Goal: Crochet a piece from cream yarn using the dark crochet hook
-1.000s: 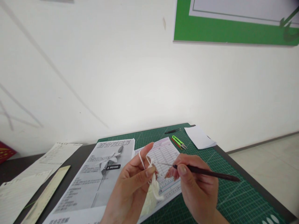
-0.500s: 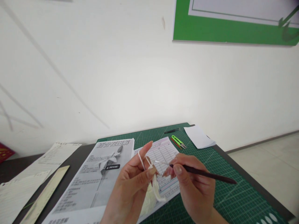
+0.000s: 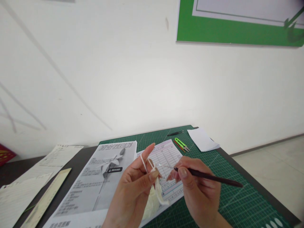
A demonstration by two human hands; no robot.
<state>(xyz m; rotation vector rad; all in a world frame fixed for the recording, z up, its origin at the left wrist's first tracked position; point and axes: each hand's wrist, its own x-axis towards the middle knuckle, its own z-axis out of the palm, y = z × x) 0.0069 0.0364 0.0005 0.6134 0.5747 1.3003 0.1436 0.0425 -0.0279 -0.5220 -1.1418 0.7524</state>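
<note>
My left hand (image 3: pixel 133 185) is closed, thumb pinching a small strip of white crochet work (image 3: pixel 158 190), while its raised index finger carries a loop of white yarn (image 3: pixel 143 161). In my right hand (image 3: pixel 197 190) is a crochet hook (image 3: pixel 213 178) with a dark handle, gripped like a pen. The hook's thin metal tip points left and reaches the yarn loop by my left fingertips. Whether the yarn lies in the hook's notch is too small to tell. Below my left hand, a pale ball of yarn (image 3: pixel 152 204) rests on the papers, partly hidden.
A green cutting mat (image 3: pixel 235 186) covers much of the dark table. On it lie a printed pattern sheet (image 3: pixel 83 190), a lined chart (image 3: pixel 166 152), green thread snips (image 3: pixel 180 144), black tweezers (image 3: pixel 175 133) and white paper (image 3: pixel 203 139). A ruler (image 3: pixel 47 198) and handwritten sheets (image 3: pixel 57 158) are at left.
My right hand and the crochet hook have shifted slightly to the right, the tip drawing back a little. My left hand keeps its hold on the crochet work.
</note>
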